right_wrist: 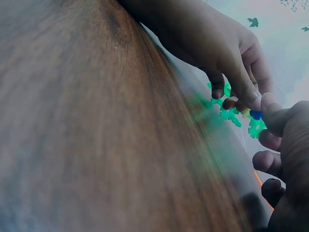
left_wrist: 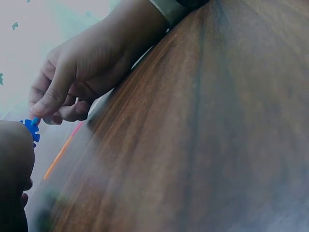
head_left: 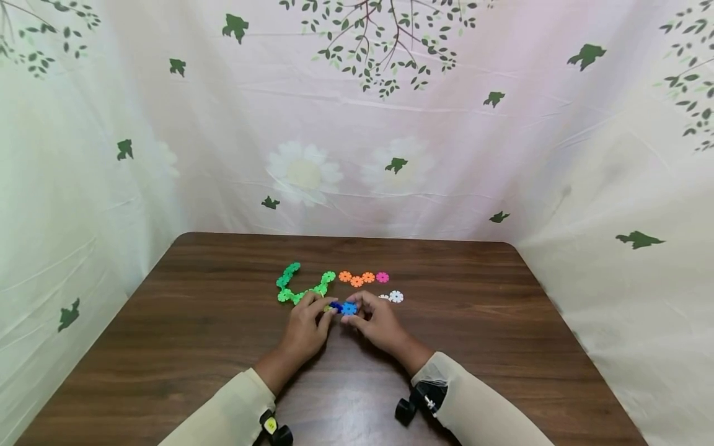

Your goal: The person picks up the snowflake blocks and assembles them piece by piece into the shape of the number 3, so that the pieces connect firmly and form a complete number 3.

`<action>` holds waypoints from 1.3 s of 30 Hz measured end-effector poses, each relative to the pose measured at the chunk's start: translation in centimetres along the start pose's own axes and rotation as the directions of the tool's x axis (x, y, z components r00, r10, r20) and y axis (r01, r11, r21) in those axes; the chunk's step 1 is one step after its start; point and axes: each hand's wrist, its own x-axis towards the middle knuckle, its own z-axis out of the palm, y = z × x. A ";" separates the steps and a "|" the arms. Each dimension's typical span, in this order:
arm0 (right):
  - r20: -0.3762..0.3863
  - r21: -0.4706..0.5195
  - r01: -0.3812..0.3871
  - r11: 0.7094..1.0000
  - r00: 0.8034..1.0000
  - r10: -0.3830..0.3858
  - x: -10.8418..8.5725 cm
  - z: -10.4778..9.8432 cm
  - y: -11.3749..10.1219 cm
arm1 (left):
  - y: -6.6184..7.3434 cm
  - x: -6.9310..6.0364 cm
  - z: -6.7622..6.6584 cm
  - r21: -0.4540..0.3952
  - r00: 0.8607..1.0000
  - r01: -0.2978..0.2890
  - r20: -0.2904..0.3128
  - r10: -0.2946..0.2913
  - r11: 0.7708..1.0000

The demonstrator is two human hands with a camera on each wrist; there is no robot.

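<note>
On the brown wooden table (head_left: pixel 167 347), the left hand (head_left: pixel 308 326) pinched a dark-blue plastic flower disc (head_left: pixel 336 306), the right hand (head_left: pixel 379 323) a bright-blue disc (head_left: pixel 349 308); the curved green chain (head_left: pixel 284 295) looked linked, orange row (head_left: pixel 357 282), pink disc (head_left: pixel 382 277) and white pieces (head_left: pixel 396 297) seemingly unattached.

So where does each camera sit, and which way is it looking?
Head: on the person's head, facing forward and down over the table; the left hand, right hand and sleeves show.
Left wrist: on that wrist, facing low across the table toward the right hand; part of the left hand fills the left edge.
Right wrist: on that wrist, facing the left hand and green pieces; part of the right hand shows at the right edge.
Shared: head and left-wrist views both show blue pieces.
</note>
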 end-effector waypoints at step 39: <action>-0.039 0.037 -0.114 0.993 0.993 0.115 0.1 0.6 -0.7 | 0.3 0.1 -0.3 0.108 0.999 -0.031 0.020 0.029 0.994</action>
